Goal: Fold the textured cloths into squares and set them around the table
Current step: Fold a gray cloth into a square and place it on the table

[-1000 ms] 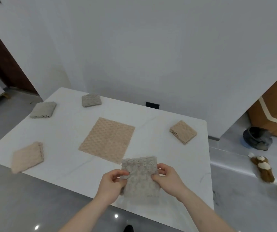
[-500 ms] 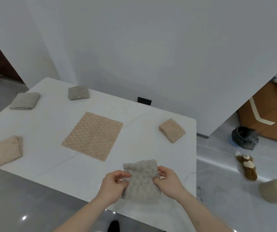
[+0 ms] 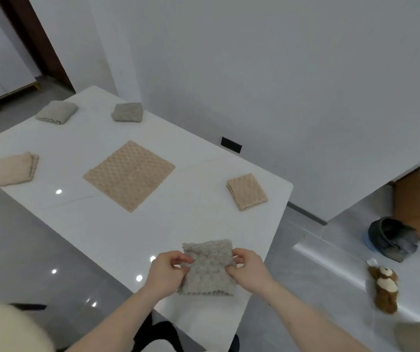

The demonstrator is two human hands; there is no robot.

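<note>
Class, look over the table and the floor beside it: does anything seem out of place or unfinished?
Yes. One tan waffle-textured cloth lies fully unfolded mid-table, while four others sit folded near the edges. A brown-and-white stuffed toy lies on the floor to the right. Both hands pinch a grey textured cloth, partly folded.

A grey nubbly cloth (image 3: 208, 269), folded small, sits at the table's near edge, pinched on both sides. A tan cloth (image 3: 129, 175) lies unfolded and flat mid-table. Folded squares lie around it: a tan one (image 3: 246, 192) right, a cream one (image 3: 13, 169) left, two grey ones (image 3: 57, 112) (image 3: 127, 112) at the far end.
</note>
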